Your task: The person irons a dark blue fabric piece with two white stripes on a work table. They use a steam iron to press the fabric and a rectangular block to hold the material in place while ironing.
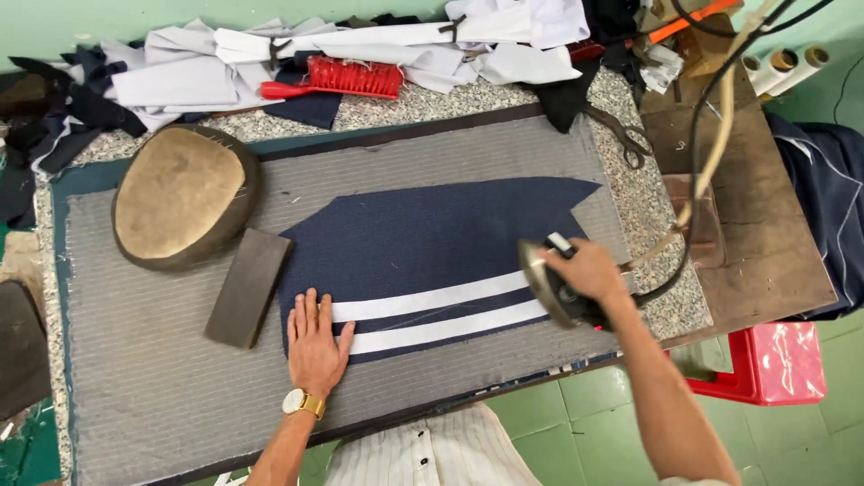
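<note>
Here the left hand (317,346) lies flat, fingers spread, on the navy cloth (423,238) and its two white strips (432,315); the right hand (589,270) grips the iron (553,288) at the strips' far end. Strips appear laid straight; whether they are pressed cannot be told.

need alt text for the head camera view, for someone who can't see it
Seen from above, a person's right hand grips an iron at the right end of a navy fabric piece with two white strips, while the left hand lies flat on its left end. A grey padded board lies under the fabric, with a rounded pressing cushion, a dark block and a red brush nearby.
</note>
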